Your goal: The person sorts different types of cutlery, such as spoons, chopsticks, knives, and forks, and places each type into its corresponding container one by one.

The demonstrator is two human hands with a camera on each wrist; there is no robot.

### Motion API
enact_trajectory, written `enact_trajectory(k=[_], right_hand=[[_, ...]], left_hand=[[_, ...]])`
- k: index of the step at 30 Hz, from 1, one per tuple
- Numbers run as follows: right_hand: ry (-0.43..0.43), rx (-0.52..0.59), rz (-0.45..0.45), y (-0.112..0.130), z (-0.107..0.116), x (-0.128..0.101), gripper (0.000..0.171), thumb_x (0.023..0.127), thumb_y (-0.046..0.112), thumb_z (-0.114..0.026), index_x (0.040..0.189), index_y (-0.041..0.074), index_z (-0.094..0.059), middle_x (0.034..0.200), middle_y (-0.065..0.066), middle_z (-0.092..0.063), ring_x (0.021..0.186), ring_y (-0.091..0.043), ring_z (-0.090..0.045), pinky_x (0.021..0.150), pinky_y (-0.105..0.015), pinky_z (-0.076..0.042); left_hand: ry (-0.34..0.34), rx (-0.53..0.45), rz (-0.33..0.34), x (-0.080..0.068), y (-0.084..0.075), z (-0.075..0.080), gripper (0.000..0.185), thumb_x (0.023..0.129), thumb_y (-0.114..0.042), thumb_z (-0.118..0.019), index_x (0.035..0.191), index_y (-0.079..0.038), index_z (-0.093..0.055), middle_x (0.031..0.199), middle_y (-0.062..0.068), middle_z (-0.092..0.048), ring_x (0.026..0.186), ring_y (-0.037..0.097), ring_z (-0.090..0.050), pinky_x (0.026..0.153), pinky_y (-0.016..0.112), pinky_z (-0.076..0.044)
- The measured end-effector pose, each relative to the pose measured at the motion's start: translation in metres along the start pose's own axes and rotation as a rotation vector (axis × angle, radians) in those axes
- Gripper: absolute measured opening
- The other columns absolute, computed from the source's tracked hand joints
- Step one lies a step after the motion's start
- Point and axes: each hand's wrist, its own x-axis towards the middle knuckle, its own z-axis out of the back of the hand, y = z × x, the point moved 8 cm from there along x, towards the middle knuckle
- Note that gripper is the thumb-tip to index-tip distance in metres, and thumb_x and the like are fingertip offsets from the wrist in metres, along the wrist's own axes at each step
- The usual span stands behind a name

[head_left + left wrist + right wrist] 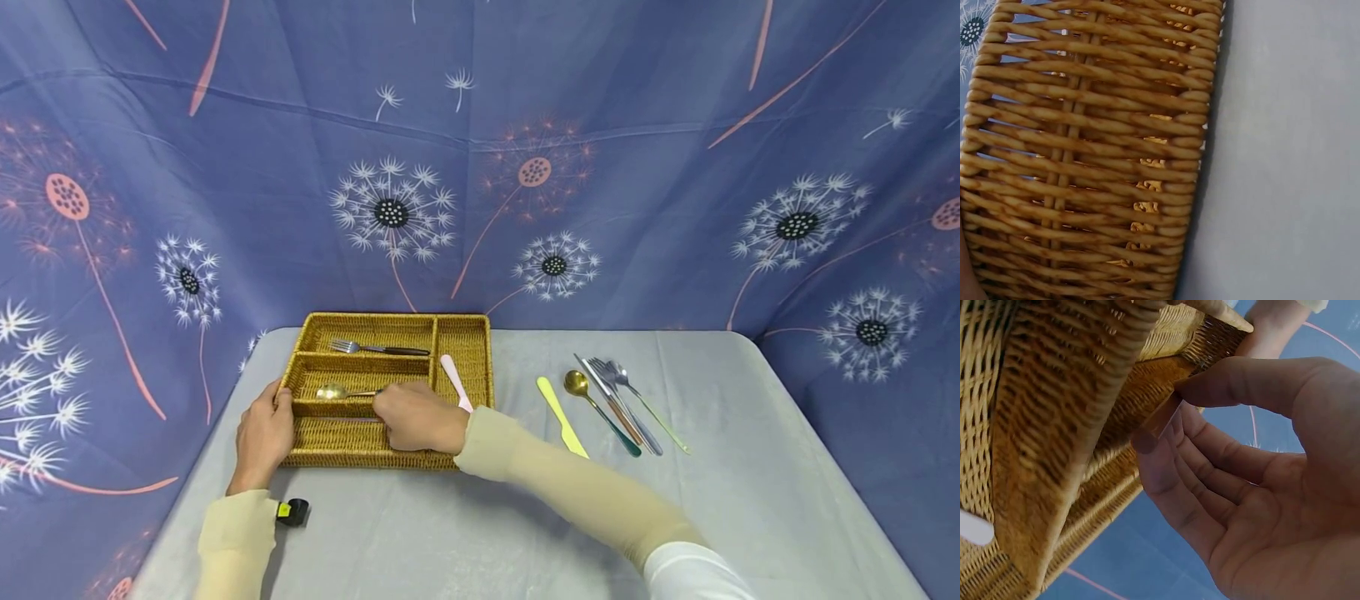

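My left hand holds the left side of a wicker cutlery tray, its thumb at the rim; the woven wall fills the left wrist view. Over the front compartment, my right hand pinches a table knife with a brown handle between thumb and fingers. The thin blade points left, low in that compartment. A gold spoon lies in the middle compartment, its handle end beside my right hand. A dark-handled fork is in the back one, and a pink knife in the right one.
Right of the tray on the grey table lie a yellow knife, a gold spoon with a green handle and several metal utensils close together. A patterned blue cloth hangs behind the table.
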Motion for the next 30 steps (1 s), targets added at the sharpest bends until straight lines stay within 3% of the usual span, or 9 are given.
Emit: enact_trajectory(k=[8,17,23,30], right_hand=[[0.048,0.021,-0.012,0.003,-0.015,0.013,0.055,0.085,-0.014,-0.066,0.065,0.021,-0.028,0.059,0.007,-0.018,0.053,-0.007,-0.017,0.047,-0.021,-0.019],[0.088,-0.038,-0.024,0.003,-0.018,0.015,0.047,0.09,-0.011,-0.07,0.066,0.019,-0.042,0.058,0.007,-0.033,0.055,-0.008,-0.028,0.048,-0.021,-0.03],[0.081,-0.001,-0.063,-0.003,-0.016,0.013,0.044,0.091,-0.011,-0.069,0.067,0.018,-0.045,0.061,0.006,-0.039,0.055,-0.008,-0.032,0.046,-0.021,-0.034],[0.011,0.057,-0.042,-0.007,-0.003,-0.003,0.043,0.097,0.012,-0.079,0.07,0.018,-0.046,0.064,0.008,-0.036,0.057,-0.007,-0.033,0.05,-0.022,-0.032]], left_hand=[[0.012,0.007,-0.011,0.0,0.0,-0.001,0.065,0.117,-0.039,-0.02,0.166,0.001,-0.035,0.161,0.035,-0.043,0.142,0.061,-0.043,0.115,0.074,-0.035],[-0.006,0.001,-0.01,0.0,0.0,0.0,0.065,0.116,-0.039,-0.021,0.166,0.0,-0.037,0.16,0.034,-0.044,0.143,0.061,-0.042,0.116,0.074,-0.033],[0.009,-0.004,0.002,0.001,0.001,-0.001,0.066,0.116,-0.041,-0.02,0.167,-0.001,-0.034,0.162,0.034,-0.042,0.144,0.061,-0.04,0.117,0.074,-0.032],[0.004,0.007,0.0,0.0,0.002,0.0,0.065,0.117,-0.039,-0.021,0.166,0.0,-0.037,0.16,0.035,-0.044,0.141,0.062,-0.044,0.114,0.075,-0.035]])
